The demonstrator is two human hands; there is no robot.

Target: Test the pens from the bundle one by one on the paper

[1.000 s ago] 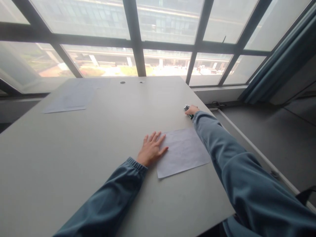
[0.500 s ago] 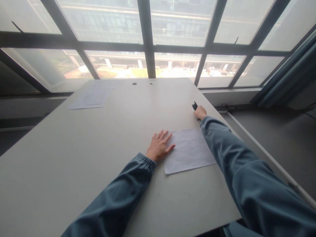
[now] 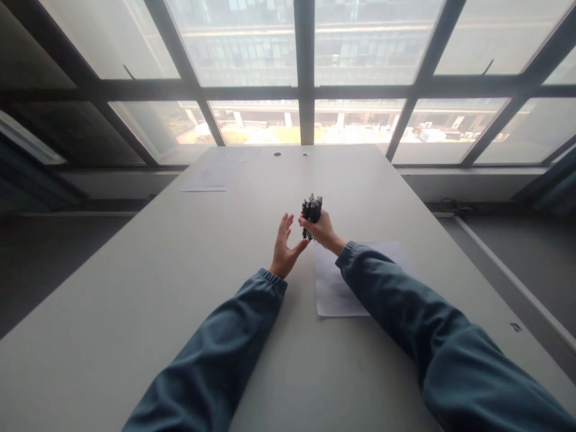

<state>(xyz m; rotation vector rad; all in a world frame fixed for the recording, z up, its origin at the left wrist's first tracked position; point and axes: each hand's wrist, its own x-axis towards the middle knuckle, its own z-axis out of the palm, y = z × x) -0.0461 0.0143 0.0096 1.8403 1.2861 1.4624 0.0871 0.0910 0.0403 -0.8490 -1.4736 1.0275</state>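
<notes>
A bundle of several dark pens [image 3: 311, 210] stands roughly upright in my right hand [image 3: 324, 230], whose fingers wrap round it above the table. Just left of the bundle is my left hand [image 3: 284, 247], with its fingers and thumb spread apart and nothing in its grasp. Its thumb tip comes close to the lower end of the pens; I cannot tell whether they touch. Under my right forearm lies a white sheet of paper [image 3: 335, 294], partly covered by the sleeve.
The white table [image 3: 216, 252] reaches toward the windows. More papers [image 3: 209, 174] lie at its far left. Two small round fittings, one dark [image 3: 277, 154], sit near the far edge. A small dark mark or object [image 3: 515, 327] shows near the right edge.
My right hand has brought the pens from the table's right side to the middle. My left hand has lifted off the paper and opened beside them. The view has turned left.
</notes>
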